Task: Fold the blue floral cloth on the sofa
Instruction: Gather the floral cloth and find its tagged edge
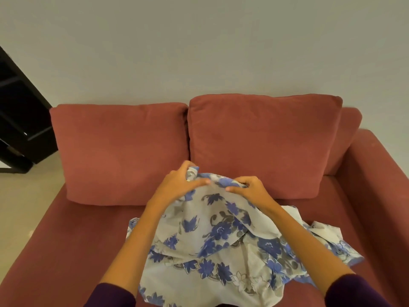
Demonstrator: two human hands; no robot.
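The blue floral cloth [212, 244], white with blue flowers and grey leaves, lies rumpled on the seat of the red sofa [73, 235]. Its far edge is lifted off the seat in front of the back cushions. My left hand [181, 182] grips that raised edge at the left, fingers curled over the fabric. My right hand [245, 188] pinches the same edge a short way to the right, thumb toward the left hand. The rest of the cloth hangs down between my forearms and spreads in folds to the right.
Two red back cushions [261, 142] stand just behind the hands. The sofa's right armrest [380, 173] rises beside the cloth. A dark piece of furniture [20, 111] stands on the floor at the far left, against a pale wall.
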